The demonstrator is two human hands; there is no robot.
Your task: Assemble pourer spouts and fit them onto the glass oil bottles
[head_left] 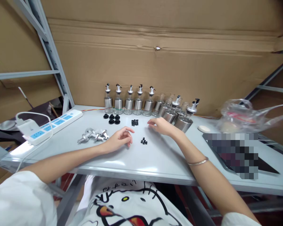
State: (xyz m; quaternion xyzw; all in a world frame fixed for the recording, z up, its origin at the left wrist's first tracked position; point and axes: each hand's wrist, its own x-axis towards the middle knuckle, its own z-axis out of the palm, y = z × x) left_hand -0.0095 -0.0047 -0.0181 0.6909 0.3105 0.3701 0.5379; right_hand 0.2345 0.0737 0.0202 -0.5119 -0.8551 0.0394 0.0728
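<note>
My left hand (121,138) rests on the table, its fingers loosely bent and apart with nothing between them. Beside its wrist lies a pile of silver pourer spouts (93,135). My right hand (160,125) hovers low over the table in front of the glass-and-steel bottles (149,106); its fingers reach left, slightly bent, and hold nothing I can see. Between the hands are a cluster of small black caps (144,141) and a group of short black parts (135,122). Black ribbed stoppers (111,119) sit farther back on the left.
A white power strip (54,125) with a plugged-in charger (29,128) lies at the left. On the right are a round white object (204,129), a clear plastic bag (235,116) and a dark, partly blurred flat device (264,164). Cardboard (155,69) walls the back.
</note>
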